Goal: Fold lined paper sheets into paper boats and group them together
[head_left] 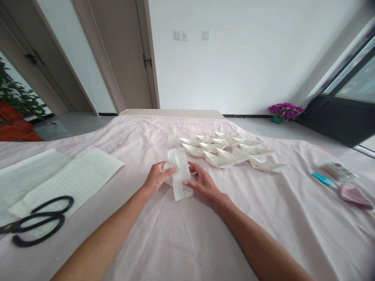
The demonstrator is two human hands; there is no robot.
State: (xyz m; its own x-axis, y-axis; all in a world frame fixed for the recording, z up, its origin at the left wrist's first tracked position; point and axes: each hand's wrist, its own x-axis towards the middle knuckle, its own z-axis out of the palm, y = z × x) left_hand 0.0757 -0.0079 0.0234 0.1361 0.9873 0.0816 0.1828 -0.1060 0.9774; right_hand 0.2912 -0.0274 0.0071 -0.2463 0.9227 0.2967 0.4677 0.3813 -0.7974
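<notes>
A folded sheet of paper [181, 175] is held upright-lengthwise between my hands, a little above the pink cloth. My left hand [157, 177] grips its left side, thumb lying on the front face. On the right side, my right hand [203, 182] pinches it with the thumb in front and the fingers partly behind. Part of another paper flap shows behind the strip near my left fingers. Just beyond my right hand stand several folded paper boats [225, 154], grouped in rows.
Black-handled scissors [43, 220] lie over lined paper sheets [79, 175] at the left. Toward the right are a blue object [323, 179], a clear packet [340, 171] and a pink cloth-like item [355, 196]. The patterned pink cloth [164, 246] has creases.
</notes>
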